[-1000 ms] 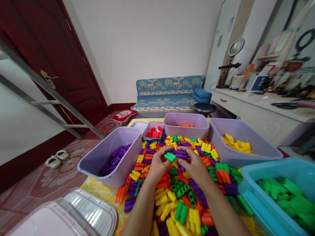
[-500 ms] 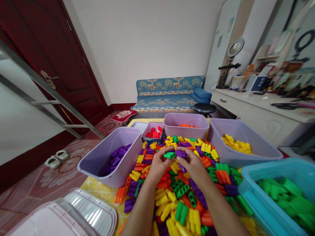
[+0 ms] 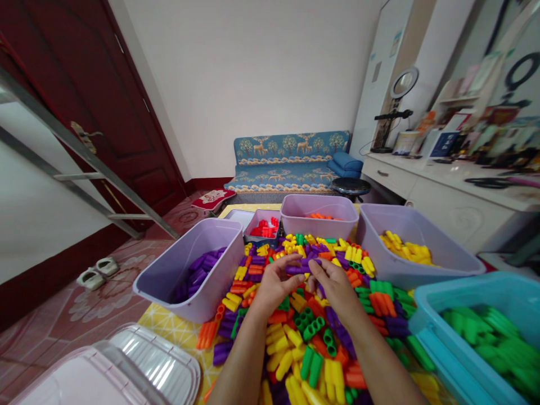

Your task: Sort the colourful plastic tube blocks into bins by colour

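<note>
A purple plastic block of joined tubes [image 3: 297, 270] is pinched between the thumb and fingers of my right hand [image 3: 335, 281], above a mixed heap of coloured tube blocks [image 3: 314, 326]. My left hand [image 3: 274, 284] is at the block's left end, thumb and fingers apart around it; firm contact there does not show. Beneath both hands lie yellow, green, orange and purple blocks, partly hidden by my wrists and forearms.
Purple blocks fill part of a lilac bin [image 3: 145, 289] on the left. Other bins hold orange [image 3: 318, 228], yellow [image 3: 455, 267] and green blocks [image 3: 434, 298]. A small tin [image 3: 264, 243] contains red pieces. Clear lids [image 3: 156, 360] lie at front left.
The green block has left my left hand, and its thumb and fingers have spread. My right hand still has the purple block, now lying across between both hands.
</note>
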Motion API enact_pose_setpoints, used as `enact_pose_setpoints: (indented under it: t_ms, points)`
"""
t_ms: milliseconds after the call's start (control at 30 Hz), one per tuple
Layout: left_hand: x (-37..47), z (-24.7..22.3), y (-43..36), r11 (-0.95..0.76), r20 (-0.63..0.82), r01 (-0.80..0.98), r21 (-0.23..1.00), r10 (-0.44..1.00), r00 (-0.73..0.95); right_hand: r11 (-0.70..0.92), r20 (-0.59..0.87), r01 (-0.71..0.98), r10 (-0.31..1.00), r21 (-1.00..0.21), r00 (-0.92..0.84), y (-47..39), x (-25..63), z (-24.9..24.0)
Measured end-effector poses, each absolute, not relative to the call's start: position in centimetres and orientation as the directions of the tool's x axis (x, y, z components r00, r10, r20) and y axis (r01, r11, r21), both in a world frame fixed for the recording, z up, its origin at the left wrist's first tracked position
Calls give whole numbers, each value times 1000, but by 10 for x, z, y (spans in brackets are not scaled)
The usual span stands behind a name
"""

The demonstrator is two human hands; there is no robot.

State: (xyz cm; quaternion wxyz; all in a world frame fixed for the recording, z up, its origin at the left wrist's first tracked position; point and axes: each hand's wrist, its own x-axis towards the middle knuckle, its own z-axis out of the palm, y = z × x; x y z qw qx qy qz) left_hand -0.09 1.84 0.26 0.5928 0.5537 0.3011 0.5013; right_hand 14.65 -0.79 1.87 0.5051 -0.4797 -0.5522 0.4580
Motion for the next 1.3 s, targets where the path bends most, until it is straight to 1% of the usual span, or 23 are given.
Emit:
enact_pose_setpoints:
  t_ms: [200,333,500,633,700,800,900,967,1067,1200,1300]
  points:
    - [-1,-1,21,-49,163,-266,963,892,422,175,171,145,984,-974,-41,-4,149,15]
    - [-2,-4,22,-75,177,-250,965,893,413,201,194,216,980,-956,-53,-2,151,13]
    - [0,-6,23,-76,188,-274,959,893,408,148,146,162,989,-976,-24,-2,152,11]
    - [0,-9,26,-71,153,-241,968,927,342,116,112,115,993,-987,-36,-2,152,13]
    - [-1,-11,28,-64,134,-229,971,944,303,115,106,126,992,-985,-76,-4,152,17]
    - [-2,-15,31,-75,126,-217,973,964,233,138,96,224,978,-965,-187,-9,154,25]
    - [-2,-18,34,-64,101,-197,978,978,185,198,84,395,954,-897,-289,-15,162,29]
    - [-2,-18,34,-44,77,-175,984,980,183,208,46,459,940,-864,-339,-17,169,29]
    - [-4,-18,31,-65,75,-48,997,967,245,160,7,432,942,-888,-334,-17,178,31]
    - [-10,-14,22,-106,45,108,988,886,461,101,13,365,972,-926,-236,-14,180,37]
    - [-12,-11,17,-143,31,184,972,860,509,74,-7,362,976,-929,-218,-12,176,37]
